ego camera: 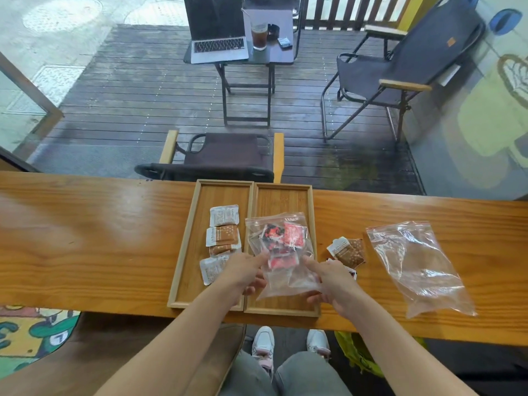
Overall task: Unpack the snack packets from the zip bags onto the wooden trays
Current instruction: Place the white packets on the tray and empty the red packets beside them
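Two wooden trays lie side by side on the counter. The left tray (185, 252) holds several white and brown snack packets (223, 237). Over the right tray (283, 195) lies a clear zip bag (278, 247) with red and black packets (294, 235) inside. My left hand (245, 274) and my right hand (328, 278) both grip the bag's near end, forefingers stretched along its sides. Brown packets (347, 251) lie loose on the counter right of the trays. An empty zip bag (417, 264) lies further right.
The wooden counter (85, 238) runs left to right, its far edge just behind the trays. Beyond it stand a folding chair (223, 158), a small table with a laptop (218, 48) and a drink (259, 35), and another chair (400, 72).
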